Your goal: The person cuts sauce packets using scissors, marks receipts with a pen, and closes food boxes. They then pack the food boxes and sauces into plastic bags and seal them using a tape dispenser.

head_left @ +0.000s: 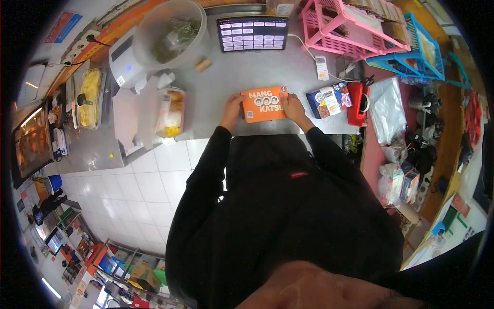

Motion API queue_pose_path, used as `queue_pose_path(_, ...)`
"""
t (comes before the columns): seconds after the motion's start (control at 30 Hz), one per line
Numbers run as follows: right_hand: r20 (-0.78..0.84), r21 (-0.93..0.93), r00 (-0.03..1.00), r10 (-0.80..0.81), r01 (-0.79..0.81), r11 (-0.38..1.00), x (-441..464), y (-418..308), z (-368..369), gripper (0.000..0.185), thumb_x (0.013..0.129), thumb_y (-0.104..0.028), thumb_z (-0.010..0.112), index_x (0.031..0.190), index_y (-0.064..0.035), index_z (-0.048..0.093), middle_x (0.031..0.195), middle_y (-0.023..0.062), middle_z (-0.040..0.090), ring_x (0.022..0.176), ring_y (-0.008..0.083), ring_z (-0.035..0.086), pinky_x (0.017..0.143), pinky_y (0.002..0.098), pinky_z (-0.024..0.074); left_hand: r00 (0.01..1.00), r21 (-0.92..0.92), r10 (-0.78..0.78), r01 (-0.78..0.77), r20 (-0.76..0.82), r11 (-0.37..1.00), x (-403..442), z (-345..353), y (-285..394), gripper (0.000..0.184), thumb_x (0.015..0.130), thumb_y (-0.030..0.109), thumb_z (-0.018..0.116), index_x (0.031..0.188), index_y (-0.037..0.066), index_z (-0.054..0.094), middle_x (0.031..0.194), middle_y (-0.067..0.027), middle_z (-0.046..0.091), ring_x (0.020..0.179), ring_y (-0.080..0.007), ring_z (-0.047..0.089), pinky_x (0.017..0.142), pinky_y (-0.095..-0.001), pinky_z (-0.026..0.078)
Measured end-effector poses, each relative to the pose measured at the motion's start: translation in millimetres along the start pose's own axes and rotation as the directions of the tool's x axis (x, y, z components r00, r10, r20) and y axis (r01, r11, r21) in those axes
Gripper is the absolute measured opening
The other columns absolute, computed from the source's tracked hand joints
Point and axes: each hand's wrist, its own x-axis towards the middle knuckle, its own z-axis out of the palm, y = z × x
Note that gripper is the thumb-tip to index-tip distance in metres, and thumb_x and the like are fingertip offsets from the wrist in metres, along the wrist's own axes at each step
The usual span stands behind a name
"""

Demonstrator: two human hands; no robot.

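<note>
An orange printed food box (264, 104), lettered "MANG" and "KATSU", is held over the front of the steel counter (216, 72). My left hand (234, 109) is closed on its left edge, and my right hand (293, 107) grips the opposite edge. The box looks closed, with its lettered face toward me. To the right of my right hand stands a blue printed box (330, 100) bearing a white label. Farther left, an open food box (170, 113) shows white and yellow food inside.
A tablet (252, 34) stands at the back beside a clear tub (172, 36) of greens. Pink (350, 31) and blue baskets (411, 54) occupy the back right. A red tape dispenser (357, 105) and plastic bags (388, 110) lie right; a yellow food tray (91, 98) is left.
</note>
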Motion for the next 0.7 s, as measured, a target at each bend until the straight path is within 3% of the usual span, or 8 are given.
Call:
queue_pose_path(0.1,0.002,0.011,1.0,-0.005,0.005,1.0,1.6,5.0,-0.6,0.057,0.095,-0.05,0.033,0.11,-0.0013,0.058,0.101,0.0245,0.057,0.094,0.0395,0.058,0.084,0.0457,0.0454,0.995,-0.248,0.088,-0.074,0.046,0.966,-9.9,9.8,2.5,0.023,0.084,0.017,0.064,0.1,0.002,0.058,0.094,-0.0085,0.064,0.087,-0.017,0.061,0.07,-0.0288,0.048)
queue_pose_path(0.2,-0.002,-0.016,1.0,-0.022,0.022,1.0,1.9,2.9,-1.6,0.056,0.095,-0.05,0.035,0.115,-0.0019,0.056,0.103,0.0244,0.056,0.096,0.0392,0.057,0.084,0.0455,0.0455,0.971,-0.238,0.217,-0.236,-0.104,0.942,-12.3,20.4,-7.6,0.031,0.089,0.02,0.056,0.11,-0.002,0.055,0.095,-0.0125,0.062,0.089,-0.0205,0.061,0.073,-0.0317,0.048)
queue_pose_path(0.27,-0.079,-0.039,0.995,-0.054,0.052,0.998,1.3,-2.0,2.2,0.054,0.094,-0.048,0.039,0.123,-0.0036,0.051,0.109,0.0229,0.053,0.099,0.038,0.056,0.084,0.0449,0.0458,0.904,0.232,0.41,-0.376,-0.122,0.897,2.4,12.9,-25.9,0.041,0.093,0.026,0.051,0.12,-0.003,0.049,0.099,-0.0165,0.061,0.094,-0.0266,0.059,0.08,-0.0374,0.046)
queue_pose_path(0.37,-0.24,-0.082,0.963,-0.119,0.102,0.991,-1.4,-6.4,13.4,0.056,0.093,-0.043,0.045,0.136,-0.0072,0.039,0.12,0.021,0.047,0.107,0.0372,0.051,0.087,0.0473,0.045,0.799,0.717,0.597,-0.373,-0.074,0.589,3.3,14.0,-46.2,0.052,0.096,0.035,0.045,0.131,-0.004,0.042,0.111,-0.0223,0.055,0.107,-0.035,0.052,0.091,-0.0445,0.04)
queue_pose_path(0.4,-0.245,-0.103,0.961,-0.131,0.109,0.989,-2.5,-8.7,13.8,0.058,0.092,-0.041,0.048,0.138,-0.0085,0.035,0.125,0.0208,0.044,0.112,0.0377,0.048,0.089,0.0499,0.0437,0.767,0.821,0.64,-0.333,-0.05,0.464,0.9,15.0,-50.7,0.056,0.096,0.038,0.042,0.134,-0.003,0.04,0.117,-0.0242,0.052,0.111,-0.0376,0.049,0.094,-0.0466,0.037)
queue_pose_path(0.5,-0.254,-0.306,0.891,-0.376,0.295,0.905,-7.1,-25.1,-1.9,0.073,0.083,-0.038,0.06,0.142,-0.012,0.028,0.133,0.0208,0.035,0.125,0.0383,0.036,0.093,0.0607,0.0359,0.79,0.812,0.611,-0.328,-0.044,0.483,5.1,12.3,-49.5,0.056,0.096,0.039,0.042,0.137,0.001,0.038,0.13,-0.0256,0.042,0.122,-0.0397,0.038,0.1,-0.0488,0.031)
queue_pose_path(0.6,0.062,-0.42,0.788,-0.613,0.578,0.7,-12.3,-47.9,-19.8,0.085,0.07,-0.038,0.072,0.141,-0.0145,0.031,0.138,0.0198,0.03,0.131,0.0375,0.027,0.095,0.0672,0.0283,0.568,0.809,0.809,-0.541,0.151,0.229,-2.4,2.2,-32.1,0.068,0.088,0.045,0.054,0.141,0.008,0.034,0.142,-0.0218,0.031,0.127,-0.0397,0.032,0.104,-0.0486,0.028)
queue_pose_path(0.7,0.305,-0.406,0.743,-0.596,0.667,0.624,-7.6,-52.7,-23.8,0.091,0.06,-0.037,0.078,0.138,-0.0167,0.037,0.139,0.0174,0.029,0.131,0.0357,0.026,0.095,0.0658,0.0273,0.481,0.67,0.591,-0.728,0.648,-0.141,-37.6,5.3,24.8,0.085,0.073,0.039,0.072,0.143,0.013,0.034,0.148,-0.017,0.024,0.132,-0.0403,0.026,0.107,-0.0489,0.024)
